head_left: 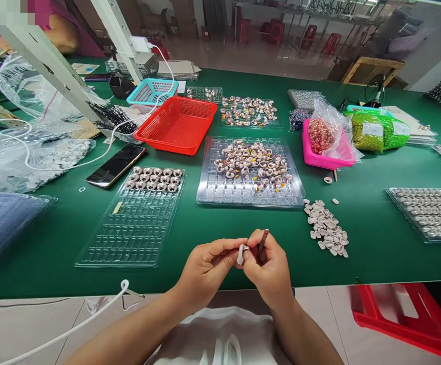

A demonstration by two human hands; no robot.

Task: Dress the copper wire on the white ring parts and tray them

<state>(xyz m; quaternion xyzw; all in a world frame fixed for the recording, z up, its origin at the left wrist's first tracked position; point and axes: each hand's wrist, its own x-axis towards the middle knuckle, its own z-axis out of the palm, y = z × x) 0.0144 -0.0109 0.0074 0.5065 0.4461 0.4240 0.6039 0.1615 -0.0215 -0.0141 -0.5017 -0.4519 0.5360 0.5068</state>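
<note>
Left grip (204, 271) and right grip (270, 271) pinch white part (240, 255), likely steadying it; dark tool (263, 240) tucked in right, presumably handy.

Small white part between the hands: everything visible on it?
The white part looks like smooth, slightly shiny plastic: a narrow, elongated piece with a rounded lower end, held roughly upright. The fingertips of the left hand and right hand meet around it, near the green table's front edge. Fingers cover some of it, so its full shape can't be told.
</note>
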